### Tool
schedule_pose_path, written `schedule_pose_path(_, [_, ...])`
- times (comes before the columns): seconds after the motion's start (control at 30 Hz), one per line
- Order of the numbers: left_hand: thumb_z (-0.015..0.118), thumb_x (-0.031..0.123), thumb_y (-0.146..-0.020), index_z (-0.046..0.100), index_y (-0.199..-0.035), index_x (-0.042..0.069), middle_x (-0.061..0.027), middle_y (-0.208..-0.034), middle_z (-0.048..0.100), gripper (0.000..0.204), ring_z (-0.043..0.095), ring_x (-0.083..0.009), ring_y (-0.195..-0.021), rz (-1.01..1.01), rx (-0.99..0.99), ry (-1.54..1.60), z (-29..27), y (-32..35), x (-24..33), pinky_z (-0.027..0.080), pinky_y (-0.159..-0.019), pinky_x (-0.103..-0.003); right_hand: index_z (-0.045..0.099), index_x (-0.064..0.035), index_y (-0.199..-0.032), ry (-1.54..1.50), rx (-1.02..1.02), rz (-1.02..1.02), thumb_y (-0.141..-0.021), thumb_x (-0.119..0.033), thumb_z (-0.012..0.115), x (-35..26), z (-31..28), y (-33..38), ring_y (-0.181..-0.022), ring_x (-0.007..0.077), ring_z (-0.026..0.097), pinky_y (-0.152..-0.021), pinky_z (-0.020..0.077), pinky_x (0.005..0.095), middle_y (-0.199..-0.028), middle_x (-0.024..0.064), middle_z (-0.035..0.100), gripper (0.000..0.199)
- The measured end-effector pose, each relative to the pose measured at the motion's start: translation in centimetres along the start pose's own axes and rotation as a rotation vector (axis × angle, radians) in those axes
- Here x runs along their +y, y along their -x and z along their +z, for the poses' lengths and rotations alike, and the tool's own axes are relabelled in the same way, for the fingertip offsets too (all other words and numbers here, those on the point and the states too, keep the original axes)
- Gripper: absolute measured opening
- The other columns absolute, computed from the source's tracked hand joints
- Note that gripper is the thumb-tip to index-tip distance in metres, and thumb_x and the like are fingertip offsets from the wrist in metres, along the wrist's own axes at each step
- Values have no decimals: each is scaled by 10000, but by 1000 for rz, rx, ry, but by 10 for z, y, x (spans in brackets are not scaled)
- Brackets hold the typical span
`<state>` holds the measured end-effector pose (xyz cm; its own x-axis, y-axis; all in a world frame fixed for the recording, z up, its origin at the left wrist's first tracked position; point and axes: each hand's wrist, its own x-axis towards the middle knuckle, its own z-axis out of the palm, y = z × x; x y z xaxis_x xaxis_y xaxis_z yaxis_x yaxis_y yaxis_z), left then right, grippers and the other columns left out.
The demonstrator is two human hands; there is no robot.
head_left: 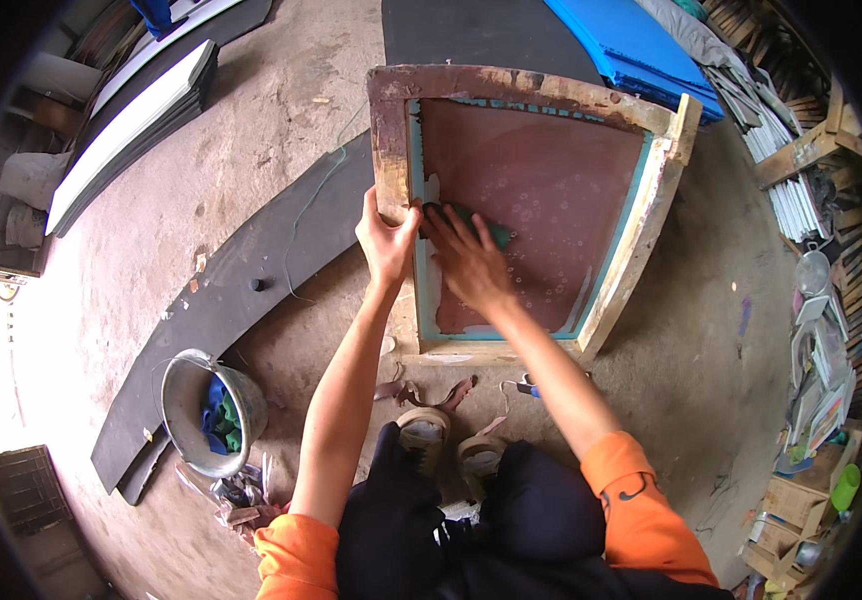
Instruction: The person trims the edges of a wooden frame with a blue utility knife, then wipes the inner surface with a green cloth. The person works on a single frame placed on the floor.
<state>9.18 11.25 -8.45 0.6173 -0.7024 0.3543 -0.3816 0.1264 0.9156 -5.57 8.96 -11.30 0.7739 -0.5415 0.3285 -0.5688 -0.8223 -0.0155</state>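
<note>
A wooden screen-printing frame (624, 308) stands tilted in front of me, with a reddish-brown mesh (551, 200) edged in teal. Whitish ring-shaped spots dot the mesh. My left hand (388, 238) is closed round the frame's left rail, its thumb on the upper face. Against the mesh near that rail, my right hand (469, 262) presses a green cloth (499, 234) under its fairly straight fingers. Most of the cloth is hidden by the hand; a dark edge pokes out by the fingertips.
A metal bucket (173, 412) with blue and green cloths stands at lower left, beside long dark sheets (241, 250). Blue sheets (641, 45) are stacked behind the frame, white ones (131, 140) at far left. Shelves of wood and clutter (816, 330) line the right side.
</note>
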Motion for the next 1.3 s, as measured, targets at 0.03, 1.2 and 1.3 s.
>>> schedule_pose_path(0.03, [677, 126, -717, 511, -1069, -8, -116, -751, 637, 411, 587, -98, -665, -5, -4, 5, -2, 4, 0, 483, -644, -250, 333, -209, -1383, 214, -24, -122, -861, -238, 521, 16, -2, -3, -1364, 201, 189, -1108, 148, 441, -1450, 5, 288, 556])
schedule_pose_path(1.2, [684, 181, -788, 526, -1072, 16, -73, -761, 634, 364, 574, -95, -672, -120, 25, 94, -6, 13, -1, 483, -639, -252, 207, -14, -1400, 69, 201, 297, -879, -394, 472, 42, -17, -39, -1360, 330, 152, -1093, 172, 471, -1468, 192, 154, 698])
schedule_pose_path(1.3, [630, 239, -846, 531, -1077, 19, -60, -733, 616, 334, 534, -82, -611, -225, 40, 89, -4, 9, 4, 458, -574, -245, 249, -56, -1398, -21, 41, 13, -886, -378, 470, 17, 6, -36, -1376, 251, 131, -1108, 130, 448, -1489, 115, 145, 644])
